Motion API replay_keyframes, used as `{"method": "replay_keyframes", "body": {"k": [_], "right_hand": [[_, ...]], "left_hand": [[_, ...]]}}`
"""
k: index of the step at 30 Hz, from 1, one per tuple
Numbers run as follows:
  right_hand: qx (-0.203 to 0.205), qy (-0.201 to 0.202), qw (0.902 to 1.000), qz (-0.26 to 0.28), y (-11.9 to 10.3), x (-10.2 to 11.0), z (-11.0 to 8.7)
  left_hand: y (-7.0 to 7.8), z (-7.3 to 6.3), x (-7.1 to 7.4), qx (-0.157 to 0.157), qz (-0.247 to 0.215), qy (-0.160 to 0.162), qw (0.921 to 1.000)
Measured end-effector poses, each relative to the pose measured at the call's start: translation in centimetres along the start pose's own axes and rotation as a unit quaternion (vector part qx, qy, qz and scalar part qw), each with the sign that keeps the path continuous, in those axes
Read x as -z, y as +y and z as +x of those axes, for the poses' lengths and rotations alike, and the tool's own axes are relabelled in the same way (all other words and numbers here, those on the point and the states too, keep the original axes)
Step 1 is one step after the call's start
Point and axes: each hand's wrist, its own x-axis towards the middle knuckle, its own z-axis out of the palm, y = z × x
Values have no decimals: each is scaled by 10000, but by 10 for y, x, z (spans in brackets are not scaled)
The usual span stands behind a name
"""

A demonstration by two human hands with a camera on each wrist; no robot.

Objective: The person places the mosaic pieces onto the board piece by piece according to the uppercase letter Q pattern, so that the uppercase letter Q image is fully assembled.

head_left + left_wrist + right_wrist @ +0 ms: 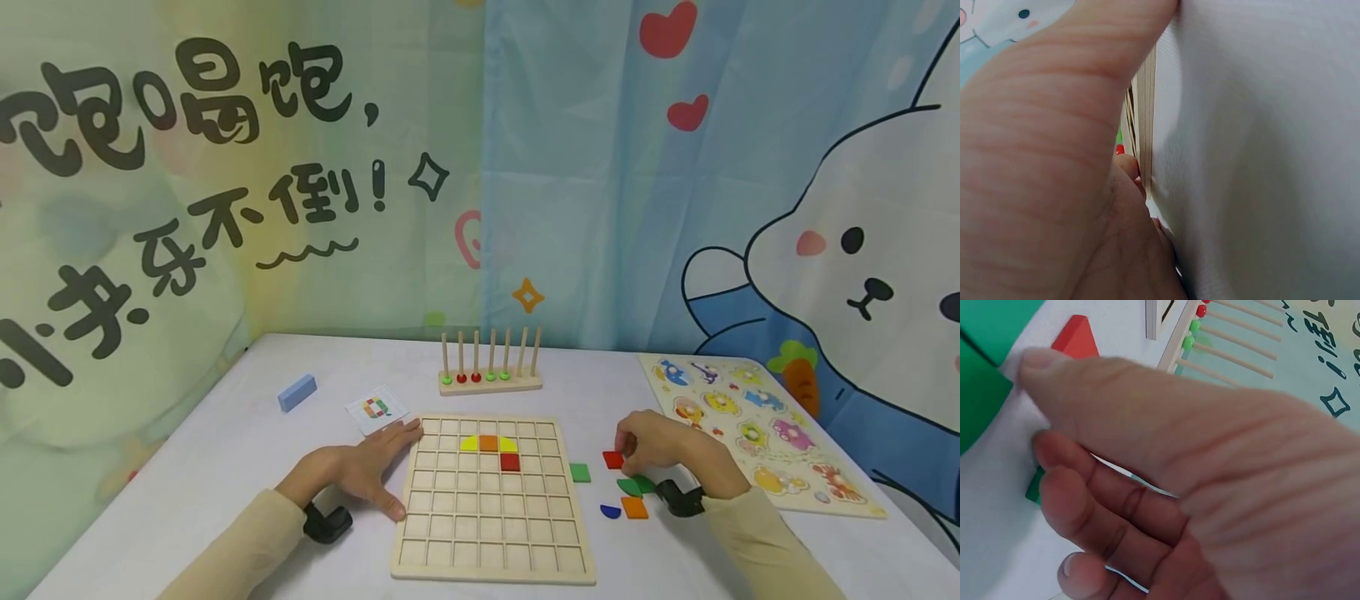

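A wooden grid board (495, 505) lies before me, with two yellow rounded pieces (468, 443), an orange square (488, 443) and a red square (510, 462) in its upper cells. My left hand (375, 468) rests against the board's left edge with thumb and fingers spread. Right of the board, my right hand (652, 443) hovers by a loose red piece (612, 460). In the right wrist view its fingers are bent, and a gap separates them from the thumb. Behind those fingers a bit of green piece (1034, 486) shows, mostly hidden. Closer to me lie green leaf-shaped pieces (630, 487).
An orange square (634, 507), a blue half-disc (611, 512) and a green square (580, 472) lie right of the board. Behind stand a peg rack (491, 385) with beads, a pattern card (358, 409) and a blue block (297, 392). An animal puzzle (738, 433) lies far right.
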Motion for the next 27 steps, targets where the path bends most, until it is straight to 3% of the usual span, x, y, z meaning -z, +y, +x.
{"method": "replay_keyframes", "body": {"k": [6, 15, 23, 27], "right_hand": [[11, 143, 9999, 76, -1, -2, 2], [512, 481, 9974, 167, -6, -6, 5], [932, 1188, 9881, -307, -16, -10, 11], [1112, 1320, 9843, -382, -25, -12, 12]], "left_hand": [[2, 0, 0, 89, 18, 27, 10000], [5, -3, 0, 83, 81, 99, 9999], [3, -3, 0, -31, 70, 95, 9999], [3, -3, 0, -62, 55, 87, 9999]]}}
